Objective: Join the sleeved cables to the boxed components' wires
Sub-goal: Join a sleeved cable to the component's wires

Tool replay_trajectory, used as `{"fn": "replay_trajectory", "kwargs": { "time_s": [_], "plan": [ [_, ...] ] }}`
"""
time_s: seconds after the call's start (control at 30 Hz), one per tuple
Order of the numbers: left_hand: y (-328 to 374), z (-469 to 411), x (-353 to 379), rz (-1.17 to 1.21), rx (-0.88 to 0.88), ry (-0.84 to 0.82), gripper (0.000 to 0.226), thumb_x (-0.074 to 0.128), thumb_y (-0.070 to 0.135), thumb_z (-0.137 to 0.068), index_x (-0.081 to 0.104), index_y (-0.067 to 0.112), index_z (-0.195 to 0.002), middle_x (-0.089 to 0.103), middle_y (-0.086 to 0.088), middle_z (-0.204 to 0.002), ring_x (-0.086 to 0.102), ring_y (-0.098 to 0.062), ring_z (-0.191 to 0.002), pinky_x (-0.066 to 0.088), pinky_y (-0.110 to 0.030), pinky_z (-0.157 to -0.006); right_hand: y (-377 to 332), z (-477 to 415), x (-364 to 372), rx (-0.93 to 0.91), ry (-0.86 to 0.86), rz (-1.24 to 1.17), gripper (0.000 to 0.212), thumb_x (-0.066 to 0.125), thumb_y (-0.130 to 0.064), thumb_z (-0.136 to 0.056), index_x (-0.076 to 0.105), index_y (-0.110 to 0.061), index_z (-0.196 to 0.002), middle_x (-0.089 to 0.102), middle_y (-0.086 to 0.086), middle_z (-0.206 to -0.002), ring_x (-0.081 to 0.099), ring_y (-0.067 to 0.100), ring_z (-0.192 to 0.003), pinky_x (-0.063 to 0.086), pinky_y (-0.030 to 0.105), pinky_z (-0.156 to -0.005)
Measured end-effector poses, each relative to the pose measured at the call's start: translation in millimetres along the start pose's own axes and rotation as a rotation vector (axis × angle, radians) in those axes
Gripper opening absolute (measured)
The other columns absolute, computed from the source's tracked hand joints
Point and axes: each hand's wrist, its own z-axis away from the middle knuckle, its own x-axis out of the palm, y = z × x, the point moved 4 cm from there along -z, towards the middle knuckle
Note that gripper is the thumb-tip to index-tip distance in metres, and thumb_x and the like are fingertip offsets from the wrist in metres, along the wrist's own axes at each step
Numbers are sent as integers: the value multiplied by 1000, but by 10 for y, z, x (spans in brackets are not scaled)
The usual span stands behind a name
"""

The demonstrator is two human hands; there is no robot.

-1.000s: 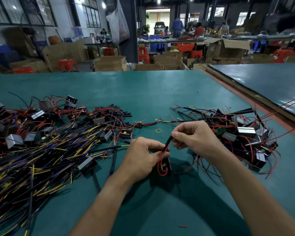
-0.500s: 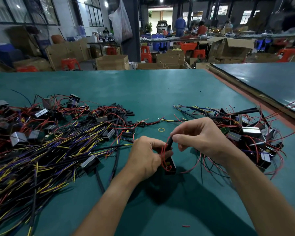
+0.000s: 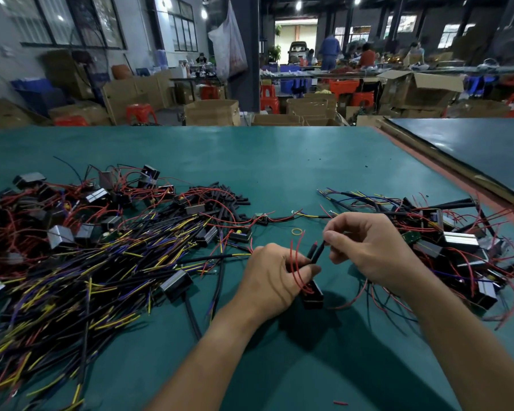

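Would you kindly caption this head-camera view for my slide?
Left hand holds a boxed component's red wires; right hand pinches a black sleeve.

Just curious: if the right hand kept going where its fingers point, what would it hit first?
Probably the left hand: the right hand points leftward, pinching the black sleeve that the left hand grips. Depth is unclear.

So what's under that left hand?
A small black box pokes out below the left hand, red wires looping up from it. The hand, pinching a sleeve, covers the rest of the box.
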Motion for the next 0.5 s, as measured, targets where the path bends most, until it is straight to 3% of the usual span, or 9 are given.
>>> {"fn": "replay_trajectory", "kwargs": {
  "time_s": [0.1,0.2,0.27,0.43,0.5],
  "plan": [
    [18,1,-4,-7,-3,24,12,68,44,-72,66,39,-83,61,-6,-53,42,-7,-49,46,-29,-50,19,-6,0,13,21,-21,19,66,2,-88,67,-9,-73,64,0,-58,61,14,-52,55,24,-54],
    [53,21,-28,-22,51,66,12,73,34,-73,72,26,-81,54,7,-46,39,1,-41,31,-13,-45,15,14,-10,33,25,-75,14,67,3,-87,69,-4,-74,71,9,-66,62,15,-52,54,23,-54],
    [81,21,-35,-39,65,76,12,74,30,-74,74,19,-77,56,11,-54,42,4,-41,26,-7,-45,18,20,-27,47,48,-91,13,68,3,-86,69,-3,-74,73,13,-71,62,15,-52,54,22,-53],
    [51,5,-40,-72,37,119,18,75,38,-71,74,25,-84,62,15,-64,48,-5,-47,32,-11,-47,0,16,-49,37,154,-42,18,66,-1,-89,71,-4,-72,72,15,-71,60,16,-52,54,24,-54],
    [52,19,-39,-90,21,113,20,75,40,-72,75,24,-84,65,11,-66,55,-9,-55,34,-13,-49,-48,55,-50,-5,316,99,19,65,-2,-90,69,-5,-72,69,17,-69,59,26,-55,55,35,-58]
  ]
}}
